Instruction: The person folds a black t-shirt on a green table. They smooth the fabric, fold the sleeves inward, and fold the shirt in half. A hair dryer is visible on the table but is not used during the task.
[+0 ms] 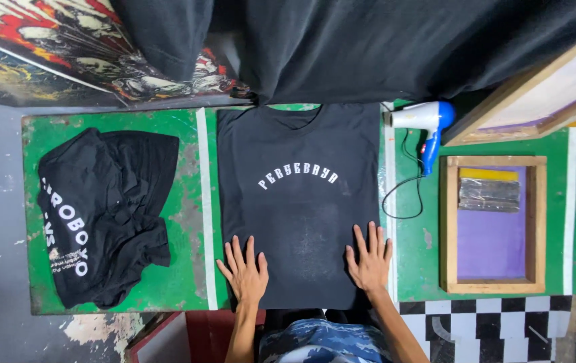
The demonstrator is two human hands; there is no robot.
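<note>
A: Black T-shirt (pixel 299 202), laid flat, front up, on the middle of the green table (pixel 187 202), collar away from the person. White arched lettering across the chest.

B: Hands?

A: Left hand (pixel 245 274) and right hand (pixel 369 259) both flat on the lower hem area, fingers spread wide, palms down, holding nothing. Left sits near the shirt's left edge, right near its right edge.

B: Step, by your reading?

A: Looks like smoothing the cloth onto the board. Judging from the lie of it, the next move calls for even pressure outward so no crease stays under the chest area.

B: Surroundings?

A: Table paint is worn, with white stripes running across it. A heap of black printed shirts (pixel 103 215) lies to the left. To the right: a blue-and-white hair dryer (pixel 426 124) with its black cord, then a wooden-framed printing screen (pixel 493 225) with purple mesh and a squeegee (pixel 489 191) resting in it. Another framed screen (pixel 537 91) leans at upper right. Dark cloth hangs behind; checkered floor below right.
</note>
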